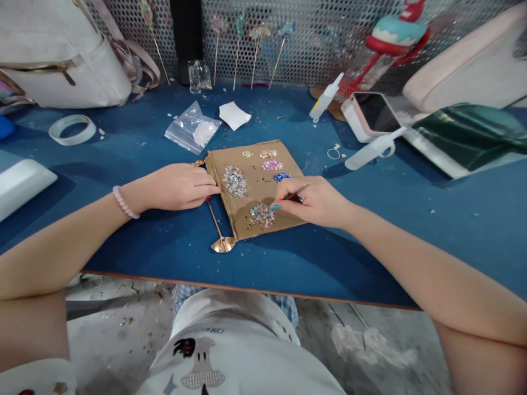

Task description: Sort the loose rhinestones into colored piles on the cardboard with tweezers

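My left hand point(185, 186) rests at the left edge of a cardboard sheet point(284, 216), its fingers closed on a thin gold stick point(214, 218) with a fan-shaped gold end point(223, 244). A bit of gold ornament point(198, 163) shows above the knuckles. My right hand point(315, 202) is over the sheet's right side, pinching a slim dark pen-like tool point(297, 194). Its fingertips are at a pile of multicoloured sparkly bits point(262, 215); the tool's tip is hidden. A silvery pile point(235, 182) and smaller pink point(272, 165), blue point(282, 177), pale point(268, 153) and yellow-green point(247, 154) piles lie on the cardboard.
Behind the sheet lie a zip bag point(192, 129) and white paper point(235, 115). Tape point(72, 130) is at left. Glue bottles point(370, 151), a phone point(376, 112) and a dark green packet point(469, 134) are at right. Decorated sticks point(236, 60) stand against the mesh panel.
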A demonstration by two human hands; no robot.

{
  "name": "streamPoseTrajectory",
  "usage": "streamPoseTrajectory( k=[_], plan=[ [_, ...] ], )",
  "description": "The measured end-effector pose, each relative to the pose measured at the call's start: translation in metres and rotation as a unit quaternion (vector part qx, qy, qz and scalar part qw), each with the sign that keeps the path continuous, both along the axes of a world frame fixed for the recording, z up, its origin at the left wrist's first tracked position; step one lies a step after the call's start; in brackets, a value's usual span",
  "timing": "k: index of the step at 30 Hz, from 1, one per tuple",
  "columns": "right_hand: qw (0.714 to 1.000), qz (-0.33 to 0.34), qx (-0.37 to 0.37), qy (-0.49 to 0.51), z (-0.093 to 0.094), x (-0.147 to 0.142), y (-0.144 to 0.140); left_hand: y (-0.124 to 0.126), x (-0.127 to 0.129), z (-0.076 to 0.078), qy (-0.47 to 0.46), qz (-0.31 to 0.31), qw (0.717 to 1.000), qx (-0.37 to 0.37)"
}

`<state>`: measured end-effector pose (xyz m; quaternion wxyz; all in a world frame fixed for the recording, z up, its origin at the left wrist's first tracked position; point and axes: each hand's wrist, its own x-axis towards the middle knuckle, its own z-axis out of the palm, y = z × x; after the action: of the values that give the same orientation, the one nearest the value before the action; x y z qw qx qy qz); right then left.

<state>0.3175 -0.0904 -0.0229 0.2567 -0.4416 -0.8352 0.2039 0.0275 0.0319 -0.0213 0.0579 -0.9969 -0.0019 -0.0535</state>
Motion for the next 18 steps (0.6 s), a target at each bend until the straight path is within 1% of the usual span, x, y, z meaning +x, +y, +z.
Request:
streamPoseTrajectory(
  k=[5,12,18],
  plan=[
    [1.000,0.003,-0.001,-0.001,0.0005,-0.0006,0.0000,0.0002,0.0003,-0.0005,-0.009,0.002,1.000,-0.018],
    [1.000,0.007,0.006,-0.004,0.0011,-0.0016,0.0002,0.0002,0.0002,-0.0005,0.008,0.003,1.000,0.007],
    [1.000,0.012,-0.001,0.004,0.0012,-0.0013,0.0003,0.0010,0.0003,-0.0013,-0.008,-0.003,1.000,-0.007]
  ],
)
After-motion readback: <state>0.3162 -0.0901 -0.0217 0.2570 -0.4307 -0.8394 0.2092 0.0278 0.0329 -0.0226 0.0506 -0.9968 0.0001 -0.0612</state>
